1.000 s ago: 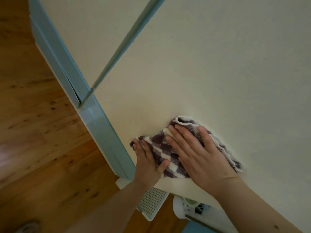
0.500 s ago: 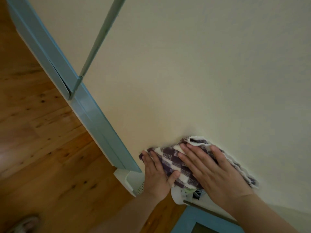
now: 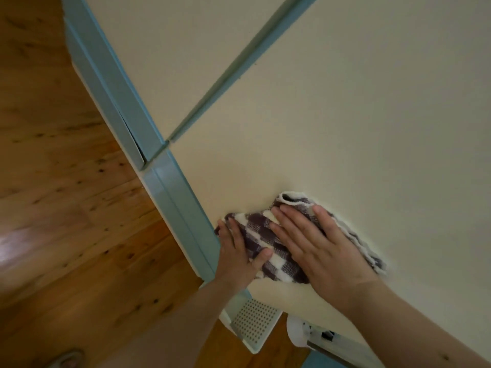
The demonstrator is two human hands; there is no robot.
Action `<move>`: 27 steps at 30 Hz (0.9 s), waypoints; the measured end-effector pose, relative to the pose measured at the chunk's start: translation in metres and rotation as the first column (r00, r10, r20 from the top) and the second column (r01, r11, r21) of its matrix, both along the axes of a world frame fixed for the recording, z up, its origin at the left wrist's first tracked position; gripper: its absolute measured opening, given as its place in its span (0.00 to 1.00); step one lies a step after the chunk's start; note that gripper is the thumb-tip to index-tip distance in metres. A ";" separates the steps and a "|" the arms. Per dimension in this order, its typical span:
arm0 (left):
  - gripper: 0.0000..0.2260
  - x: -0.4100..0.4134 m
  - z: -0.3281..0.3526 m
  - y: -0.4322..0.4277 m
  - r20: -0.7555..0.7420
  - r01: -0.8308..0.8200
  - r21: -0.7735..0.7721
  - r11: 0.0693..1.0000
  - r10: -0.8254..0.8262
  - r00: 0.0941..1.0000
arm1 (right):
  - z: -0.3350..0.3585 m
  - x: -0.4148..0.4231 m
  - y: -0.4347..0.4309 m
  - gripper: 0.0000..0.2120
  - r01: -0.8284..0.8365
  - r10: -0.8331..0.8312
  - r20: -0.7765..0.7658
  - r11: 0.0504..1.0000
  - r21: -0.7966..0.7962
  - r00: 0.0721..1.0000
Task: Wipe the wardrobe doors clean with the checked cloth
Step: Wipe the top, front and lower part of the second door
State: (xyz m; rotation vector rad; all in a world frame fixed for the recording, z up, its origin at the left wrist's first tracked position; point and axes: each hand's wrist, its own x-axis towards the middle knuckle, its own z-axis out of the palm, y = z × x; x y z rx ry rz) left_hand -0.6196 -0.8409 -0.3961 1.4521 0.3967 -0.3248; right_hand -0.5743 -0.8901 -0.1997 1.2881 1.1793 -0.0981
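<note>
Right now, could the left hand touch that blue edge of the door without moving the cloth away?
Probably yes. The left hand already rests on the checked cloth right beside the blue edge, and nothing lies between them. Sliding its fingers a little sideways should reach it.

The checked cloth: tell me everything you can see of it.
The checked cloth is a soft, woven-looking rag in dark purple and cream squares, with a pale, wavy edge. It is folded into several layers and bunched, and lies pressed flat against the cream wardrobe door, low down, next to the door's blue edge strip. Both hands hold it there: the left hand on its left end, the right hand spread over its right half.
</note>
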 end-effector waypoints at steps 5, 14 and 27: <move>0.51 0.021 -0.021 0.050 0.052 -0.120 0.013 0.993 0.119 0.991 | -0.018 0.023 0.053 0.30 -0.035 0.035 0.008 0.999 0.030 0.999; 0.50 0.060 -0.051 0.146 0.114 -0.201 0.037 0.979 0.195 0.974 | -0.042 0.062 0.149 0.30 -0.016 0.015 0.012 0.994 0.105 1.000; 0.47 0.064 -0.056 0.118 0.079 -0.346 -0.216 0.913 0.370 0.926 | -0.062 0.065 0.151 0.32 -0.145 0.138 0.058 0.978 0.152 0.989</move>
